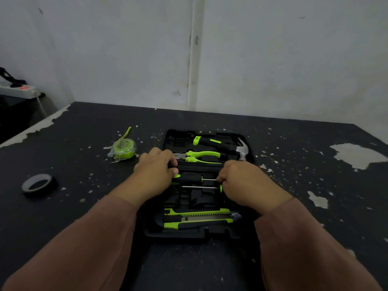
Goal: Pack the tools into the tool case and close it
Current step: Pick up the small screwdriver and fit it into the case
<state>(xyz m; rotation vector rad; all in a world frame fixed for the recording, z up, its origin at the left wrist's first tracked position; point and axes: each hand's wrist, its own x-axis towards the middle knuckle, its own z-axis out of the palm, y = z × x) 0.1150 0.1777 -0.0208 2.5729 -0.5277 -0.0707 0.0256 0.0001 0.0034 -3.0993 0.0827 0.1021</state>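
my left hand [156,168] gripped the screwdriver [192,179] handle, my right hand [238,179] pinched its shaft; it lay crosswise in the tool case [176,233], tip pointing right.

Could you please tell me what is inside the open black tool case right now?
The black plastic tool case holds a green-handled claw hammer, green pliers, two screwdrivers and a green utility knife. Both hands cover the screwdrivers' ends.

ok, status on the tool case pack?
Left hand and right hand seating a screwdriver in the open tool case. Tape measure and tape roll not yet packed. Nothing blocking.
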